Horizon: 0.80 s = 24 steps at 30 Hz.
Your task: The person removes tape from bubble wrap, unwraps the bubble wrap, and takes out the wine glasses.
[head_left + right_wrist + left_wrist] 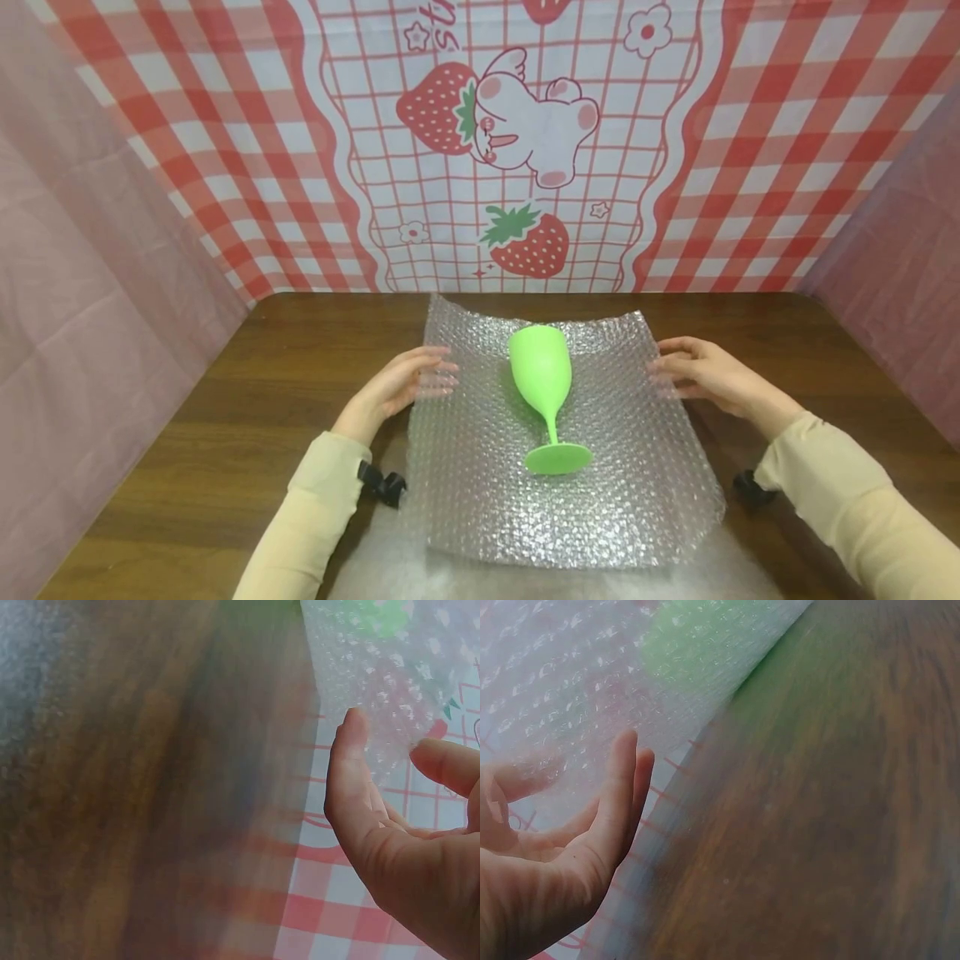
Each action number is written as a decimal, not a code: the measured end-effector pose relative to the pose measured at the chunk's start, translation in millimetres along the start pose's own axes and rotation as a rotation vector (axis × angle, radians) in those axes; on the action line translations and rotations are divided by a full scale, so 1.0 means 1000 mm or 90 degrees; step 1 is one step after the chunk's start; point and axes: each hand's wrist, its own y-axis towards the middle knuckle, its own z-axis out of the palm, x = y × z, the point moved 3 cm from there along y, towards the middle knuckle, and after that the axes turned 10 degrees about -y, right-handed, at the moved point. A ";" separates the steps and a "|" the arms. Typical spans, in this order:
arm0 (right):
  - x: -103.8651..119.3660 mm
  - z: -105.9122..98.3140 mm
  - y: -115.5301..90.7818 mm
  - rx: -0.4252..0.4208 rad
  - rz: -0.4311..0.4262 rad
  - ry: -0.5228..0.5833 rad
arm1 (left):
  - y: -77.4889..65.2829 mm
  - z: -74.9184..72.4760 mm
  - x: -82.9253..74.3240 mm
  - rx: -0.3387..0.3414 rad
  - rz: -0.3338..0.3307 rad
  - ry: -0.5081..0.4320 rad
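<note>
A light green plastic goblet [542, 367] lies on its side on a sheet of bubble wrap [480, 467], its bowl toward the back and its round foot toward me. At the sheet's left edge, my left hand [405, 379] has its fingers spread apart from the thumb. My right hand [708, 379] mirrors it at the right edge, fingertips touching the wrap. Both wrist views show the hands, left [577, 847] and right [405, 855], with a gap between thumb and fingers around the wrap's margin. Green shows blurred through the plastic there.
The brown wooden table [202, 467] lies under everything. Another translucent sheet [375, 558] extends below the bubble wrap at the front. A red-and-white checked strawberry cloth [675, 250] hangs behind, with pink cloth [112, 250] at the sides. Black straps [382, 483] are on the wrists.
</note>
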 end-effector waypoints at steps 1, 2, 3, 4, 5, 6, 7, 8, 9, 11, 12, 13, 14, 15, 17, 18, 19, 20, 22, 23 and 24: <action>0.002 0.000 0.000 -0.002 0.000 0.000 | 0.000 0.000 0.000 0.001 0.002 0.000; 0.004 -0.001 0.000 -0.004 0.001 0.000 | 0.000 0.000 -0.001 0.003 0.005 0.000; 0.005 -0.001 0.000 -0.007 0.000 -0.004 | -0.001 0.000 -0.001 0.004 0.006 0.000; 0.006 -0.002 0.000 -0.010 0.000 -0.008 | -0.001 0.000 -0.001 0.005 0.006 -0.003; 0.008 -0.002 0.000 -0.013 -0.001 -0.010 | -0.001 0.000 0.000 0.005 0.005 -0.005; 0.009 -0.003 0.000 -0.018 -0.001 -0.015 | -0.001 0.001 0.000 0.005 0.005 -0.005; 0.011 -0.003 0.000 -0.023 0.001 -0.016 | -0.002 0.000 -0.001 0.006 0.006 -0.006; 0.013 -0.004 0.000 -0.027 0.000 -0.019 | -0.002 0.000 0.000 0.010 0.007 -0.004; 0.015 -0.005 0.000 -0.032 0.000 -0.022 | -0.002 0.000 -0.001 0.009 0.007 -0.005; 0.019 -0.007 0.000 -0.040 0.001 -0.027 | -0.003 0.001 0.000 0.008 0.007 -0.005; 0.021 -0.008 0.000 -0.045 0.000 -0.030 | -0.003 0.001 0.000 0.009 0.008 -0.005; 0.024 -0.009 0.000 -0.049 -0.001 -0.031 | -0.003 0.001 0.000 0.009 0.008 -0.006; 0.026 -0.011 -0.001 -0.053 -0.002 -0.033 | -0.003 0.001 0.000 0.012 0.011 -0.004; 0.029 -0.013 -0.001 -0.058 -0.003 -0.037 | -0.002 0.002 0.000 0.009 0.009 -0.008; 0.035 -0.016 -0.002 -0.066 -0.009 -0.045 | -0.002 0.001 0.000 0.007 0.010 -0.010; 0.039 -0.018 -0.002 -0.070 -0.012 -0.049 | -0.001 0.001 0.000 0.008 0.011 -0.010; 0.042 -0.019 -0.003 -0.073 -0.014 -0.054 | -0.001 0.001 0.000 0.008 0.011 -0.009; 0.046 -0.020 -0.003 -0.076 -0.017 -0.057 | -0.001 0.001 0.000 0.009 0.013 -0.007; 0.053 -0.021 -0.003 -0.080 -0.022 -0.061 | 0.000 0.001 0.001 0.007 0.014 -0.008; 0.056 -0.020 -0.003 -0.081 -0.023 -0.062 | 0.000 0.001 0.001 0.008 0.015 -0.007; 0.059 -0.020 -0.002 -0.080 -0.024 -0.064 | 0.000 0.000 0.002 0.009 0.016 -0.006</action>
